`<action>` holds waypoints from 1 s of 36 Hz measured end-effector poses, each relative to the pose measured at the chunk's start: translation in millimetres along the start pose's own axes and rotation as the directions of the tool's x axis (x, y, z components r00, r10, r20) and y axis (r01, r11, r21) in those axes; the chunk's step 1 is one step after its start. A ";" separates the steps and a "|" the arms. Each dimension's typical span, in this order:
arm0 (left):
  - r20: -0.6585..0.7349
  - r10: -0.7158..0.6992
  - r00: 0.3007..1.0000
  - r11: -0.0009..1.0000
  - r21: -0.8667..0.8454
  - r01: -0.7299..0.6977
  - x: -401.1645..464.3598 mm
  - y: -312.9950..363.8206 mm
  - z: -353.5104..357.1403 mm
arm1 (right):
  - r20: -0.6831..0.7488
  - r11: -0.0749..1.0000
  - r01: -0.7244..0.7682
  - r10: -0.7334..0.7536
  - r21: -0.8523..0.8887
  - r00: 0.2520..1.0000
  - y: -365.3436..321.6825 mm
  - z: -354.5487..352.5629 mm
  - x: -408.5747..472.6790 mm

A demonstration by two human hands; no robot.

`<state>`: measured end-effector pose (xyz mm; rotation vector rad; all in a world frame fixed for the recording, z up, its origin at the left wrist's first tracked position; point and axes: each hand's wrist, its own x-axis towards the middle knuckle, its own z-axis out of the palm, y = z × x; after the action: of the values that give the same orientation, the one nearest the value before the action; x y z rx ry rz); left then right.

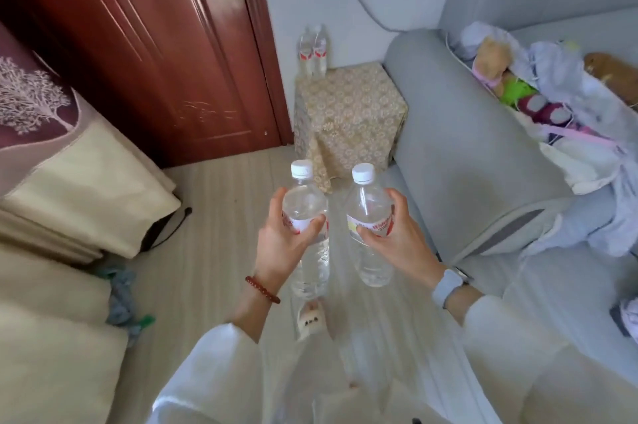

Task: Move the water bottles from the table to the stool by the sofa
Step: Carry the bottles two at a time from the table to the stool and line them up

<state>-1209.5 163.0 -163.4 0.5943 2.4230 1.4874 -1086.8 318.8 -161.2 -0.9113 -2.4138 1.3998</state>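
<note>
My left hand (281, 239) grips a clear water bottle (305, 202) with a white cap and a red-and-white label, held upright above the floor. My right hand (397, 237) grips a second bottle of the same kind (367, 202) beside it. Ahead stands the stool (348, 106), draped in a gold patterned cloth, against the grey sofa's arm (459, 133). Two more water bottles (313, 50) stand upright side by side at the stool's far left corner. Both held bottles are short of the stool, over the floor in front of it.
A dark red wooden door (145, 43) fills the left background. Cushioned furniture with cream covers (69, 189) lines the left side. Soft toys and clothes (538, 102) lie on the sofa seat. A slippered foot (310, 320) shows on the pale wood floor below the bottles.
</note>
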 end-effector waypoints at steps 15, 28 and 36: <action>0.088 -0.028 0.996 0.998 -0.045 0.032 356.4 20.3 94.1 | -0.061 0.993 -0.115 0.114 -0.009 0.992 -22.3 -39.2 346.7; 0.215 -0.127 0.968 0.992 0.034 0.123 585.0 17.2 210.2 | 0.025 0.981 -0.191 0.192 -0.033 0.981 19.9 -79.5 605.2; 0.139 -0.265 0.954 0.964 0.044 0.261 710.5 -24.9 291.5 | 0.063 0.978 -0.188 0.194 -0.084 0.979 88.1 -70.8 767.1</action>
<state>-1729.5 709.2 -310.6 0.3523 2.3064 1.2633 -1622.8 863.3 -293.2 -1.1594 -2.5054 1.4333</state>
